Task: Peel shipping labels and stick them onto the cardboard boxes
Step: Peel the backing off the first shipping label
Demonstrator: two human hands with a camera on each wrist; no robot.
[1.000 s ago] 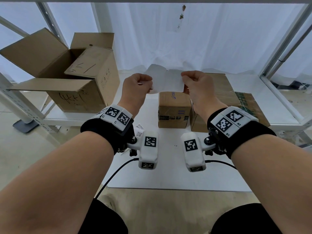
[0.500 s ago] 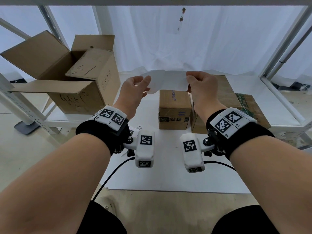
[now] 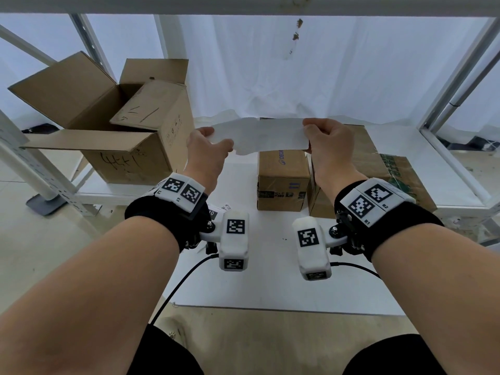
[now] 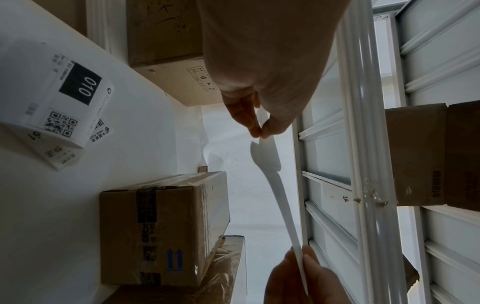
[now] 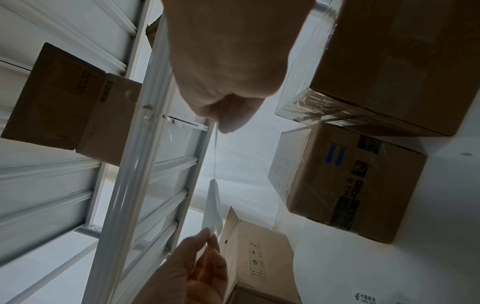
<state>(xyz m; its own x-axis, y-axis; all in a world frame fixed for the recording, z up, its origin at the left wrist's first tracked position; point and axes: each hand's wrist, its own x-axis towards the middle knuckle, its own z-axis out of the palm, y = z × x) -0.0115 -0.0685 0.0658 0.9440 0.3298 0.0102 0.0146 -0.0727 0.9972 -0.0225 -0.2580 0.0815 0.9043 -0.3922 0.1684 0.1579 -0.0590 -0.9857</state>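
A white shipping label sheet (image 3: 259,136) hangs stretched in the air between both hands, above the small sealed cardboard box (image 3: 282,180). A seam runs down its middle where two layers part. My left hand (image 3: 219,144) pinches the left end between thumb and fingers, seen close in the left wrist view as left hand (image 4: 259,133) on the thin sheet (image 4: 270,164). My right hand (image 3: 310,133) pinches the right end, also seen as right hand (image 5: 221,123) on the edge-on sheet (image 5: 213,205). Which layer is label and which is backing I cannot tell.
A large open cardboard box (image 3: 130,136) stands at the left on the white table (image 3: 270,288). A bigger flat box (image 3: 378,163) lies right of the small one. Printed labels (image 4: 64,98) lie on the table under my left wrist. White shelf posts (image 3: 460,77) frame the right.
My left hand has pulled away to the left, and the sheet between the hands has spread from a short folded piece to a long strip. The right hand has barely moved.
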